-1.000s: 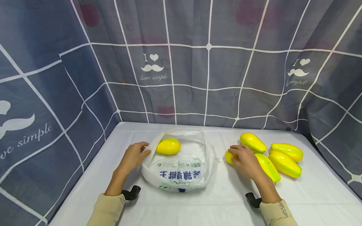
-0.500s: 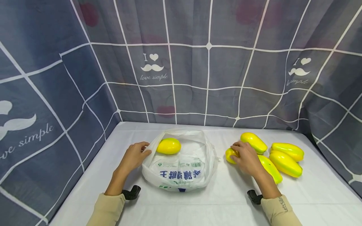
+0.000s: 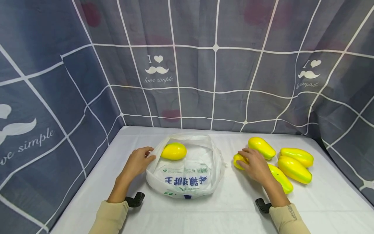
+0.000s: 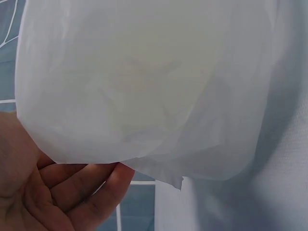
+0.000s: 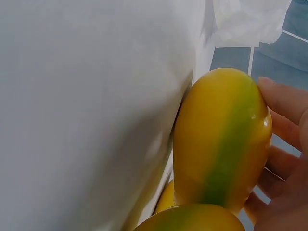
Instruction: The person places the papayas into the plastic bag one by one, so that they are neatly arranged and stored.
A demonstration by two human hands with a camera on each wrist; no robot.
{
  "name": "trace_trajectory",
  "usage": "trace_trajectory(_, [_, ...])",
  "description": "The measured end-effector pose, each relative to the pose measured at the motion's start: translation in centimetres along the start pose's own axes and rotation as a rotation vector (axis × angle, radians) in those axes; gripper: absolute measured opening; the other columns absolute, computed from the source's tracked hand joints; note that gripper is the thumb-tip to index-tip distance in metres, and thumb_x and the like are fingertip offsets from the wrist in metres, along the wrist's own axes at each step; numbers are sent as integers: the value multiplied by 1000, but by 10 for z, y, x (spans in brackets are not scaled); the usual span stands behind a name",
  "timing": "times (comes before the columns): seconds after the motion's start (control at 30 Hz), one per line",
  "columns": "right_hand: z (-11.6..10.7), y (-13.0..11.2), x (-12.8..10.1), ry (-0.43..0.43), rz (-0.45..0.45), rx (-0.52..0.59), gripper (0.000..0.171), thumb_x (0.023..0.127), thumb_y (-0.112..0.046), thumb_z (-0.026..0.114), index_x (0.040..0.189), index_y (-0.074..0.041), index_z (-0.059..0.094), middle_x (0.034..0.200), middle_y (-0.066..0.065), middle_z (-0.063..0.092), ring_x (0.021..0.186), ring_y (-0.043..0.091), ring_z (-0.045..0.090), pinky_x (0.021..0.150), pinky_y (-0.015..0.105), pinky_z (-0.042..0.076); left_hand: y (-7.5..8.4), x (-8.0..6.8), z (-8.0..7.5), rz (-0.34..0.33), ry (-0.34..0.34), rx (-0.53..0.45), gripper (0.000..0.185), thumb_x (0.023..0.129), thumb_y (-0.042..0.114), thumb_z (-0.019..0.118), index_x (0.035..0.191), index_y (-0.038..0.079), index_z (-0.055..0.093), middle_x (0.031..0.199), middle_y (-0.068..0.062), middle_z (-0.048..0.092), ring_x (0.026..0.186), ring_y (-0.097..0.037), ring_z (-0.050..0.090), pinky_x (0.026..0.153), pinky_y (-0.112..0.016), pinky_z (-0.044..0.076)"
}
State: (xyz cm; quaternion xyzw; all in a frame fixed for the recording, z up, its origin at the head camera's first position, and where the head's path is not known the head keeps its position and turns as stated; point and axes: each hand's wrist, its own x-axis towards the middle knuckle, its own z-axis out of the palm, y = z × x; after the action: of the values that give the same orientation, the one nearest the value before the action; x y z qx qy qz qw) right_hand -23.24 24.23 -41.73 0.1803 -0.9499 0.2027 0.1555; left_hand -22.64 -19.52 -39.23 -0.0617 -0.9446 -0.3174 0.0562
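Observation:
A thin white plastic bag (image 3: 215, 175) stands on the table, its mouth spread wide. My left hand (image 3: 138, 161) pinches its left rim; in the left wrist view, bag film (image 4: 134, 96) covers part of the fingers. One glossy yellow oblong fruit (image 3: 174, 151) lies inside the bag. To the right of the bag, my right hand (image 3: 255, 166) holds another such fruit (image 3: 238, 161) low over the table. The right wrist view shows this fruit (image 5: 216, 139) with a green stripe, the thumb and fingers along one side.
Several more yellow-green fruits lie around the right hand: one behind it (image 3: 261, 148), one by its wrist (image 3: 281, 178), and a pair (image 3: 295, 169) farther right. A white cloth (image 3: 201, 216) covers the table. Dark gridded curtains (image 3: 193, 65) stand behind and at both sides.
My right hand and its fruit have shifted slightly right. The fruit by that wrist has slid a little toward the front right. The left hand and the bag have stayed put.

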Motion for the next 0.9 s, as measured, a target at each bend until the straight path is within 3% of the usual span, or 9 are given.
trace_trajectory(0.53, [-4,6,-11,-62,14,50,59,83,-9,74,135,9,53,144,34,40,132,51,35,106,62,26,-1,1,1,-3,-3,0,35,94,14,65,124,-4,64,106,-18,68,95,-33,63,86,-50,49])
trace_trajectory(0.77, [-3,7,-14,-67,-33,42,63,77,0,71,136,8,50,142,34,41,131,51,36,105,63,27,-1,1,2,-8,-9,1,35,94,14,65,124,-4,64,107,-18,68,96,-33,63,87,-50,49])
trace_trajectory(0.9, [-4,7,-15,-66,2,59,70,78,0,73,140,11,42,142,33,42,130,50,37,105,62,27,-1,1,2,-7,-9,0,35,94,15,65,124,-4,63,107,-18,68,95,-33,62,86,-50,49])
